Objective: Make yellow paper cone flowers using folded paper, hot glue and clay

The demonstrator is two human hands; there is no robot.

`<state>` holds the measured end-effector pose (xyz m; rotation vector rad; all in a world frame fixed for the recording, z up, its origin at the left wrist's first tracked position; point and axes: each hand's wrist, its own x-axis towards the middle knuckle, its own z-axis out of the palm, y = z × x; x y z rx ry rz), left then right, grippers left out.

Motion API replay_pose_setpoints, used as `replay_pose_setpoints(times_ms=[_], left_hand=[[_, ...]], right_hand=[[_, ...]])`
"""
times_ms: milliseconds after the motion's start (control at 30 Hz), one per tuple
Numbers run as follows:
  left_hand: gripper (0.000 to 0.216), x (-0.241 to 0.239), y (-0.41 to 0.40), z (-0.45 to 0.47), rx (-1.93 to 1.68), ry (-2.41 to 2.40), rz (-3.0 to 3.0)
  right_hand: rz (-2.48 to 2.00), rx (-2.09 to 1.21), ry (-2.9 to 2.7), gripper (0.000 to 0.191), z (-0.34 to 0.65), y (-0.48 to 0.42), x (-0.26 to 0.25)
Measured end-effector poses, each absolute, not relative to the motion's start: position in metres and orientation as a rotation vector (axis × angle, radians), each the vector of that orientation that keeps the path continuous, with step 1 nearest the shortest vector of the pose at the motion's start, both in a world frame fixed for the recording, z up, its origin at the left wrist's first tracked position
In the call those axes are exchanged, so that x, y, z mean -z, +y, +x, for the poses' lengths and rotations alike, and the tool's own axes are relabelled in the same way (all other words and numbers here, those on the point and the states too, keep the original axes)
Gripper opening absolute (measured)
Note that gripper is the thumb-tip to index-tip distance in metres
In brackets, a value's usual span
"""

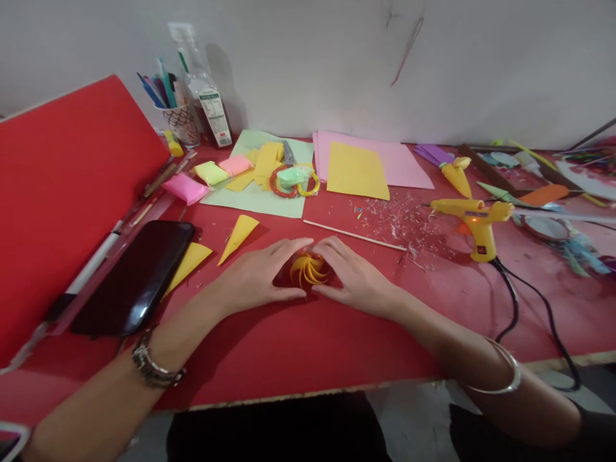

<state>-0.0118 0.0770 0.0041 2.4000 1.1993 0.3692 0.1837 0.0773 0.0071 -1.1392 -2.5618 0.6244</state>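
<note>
A swirl of curled yellow paper strips lies on the red table in front of me. My left hand curves around its left side, thumb below and fingers above. From the right, my right hand cups it the same way, so the two hands form a ring with fingertips nearly meeting. Thumb and fingers of each hand are apart, and I see no firm grip on the strips; whether fingertips touch them is hard to tell. Two yellow paper cones, one beyond my left hand and another beside the phone, lie nearby.
A black phone lies left. A thin stick lies beyond my hands, near paper scraps. The yellow glue gun, its light lit, stands right with a trailing cable. Coloured sheets, clay packets and a bottle are behind.
</note>
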Motion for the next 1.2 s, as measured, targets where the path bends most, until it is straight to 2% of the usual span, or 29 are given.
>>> replay_pose_setpoints(times_ms=[200, 467, 633, 700, 800, 933, 1033, 1200], left_hand=[[0.072, -0.004, 0.078, -0.011, -0.322, 1.279, 2.458], [0.047, -0.006, 0.078, -0.011, -0.432, 1.343, 2.608], [0.041, -0.015, 0.086, -0.028, -0.608, 1.953, 2.416], [0.043, -0.017, 0.090, -0.034, -0.478, 2.219, 2.332], [0.055, -0.016, 0.093, -0.038, -0.187, 2.362, 2.252], [0.069, -0.018, 0.093, -0.037, -0.049, 2.354, 2.192], [0.061, -0.024, 0.094, -0.035, 0.014, 2.335, 2.078], [0.023, -0.026, 0.093, -0.034, 0.047, 2.243, 2.065]], right_hand=[[-1.052, -0.682, -2.504, 0.040, 0.183, 0.079, -0.008], [-1.064, -0.682, -2.508, 0.036, 0.184, 0.080, -0.007], [-1.013, -0.750, -2.492, 0.051, 0.186, 0.078, -0.011], [-1.027, -0.771, -2.489, 0.061, 0.187, 0.077, -0.013], [-1.061, -0.770, -2.530, 0.073, 0.187, 0.075, -0.015], [-1.092, -0.725, -2.589, 0.073, 0.185, 0.074, -0.016], [-1.085, -0.683, -2.605, 0.069, 0.183, 0.074, -0.014], [-1.120, -0.589, -2.594, 0.060, 0.180, 0.074, -0.012]])
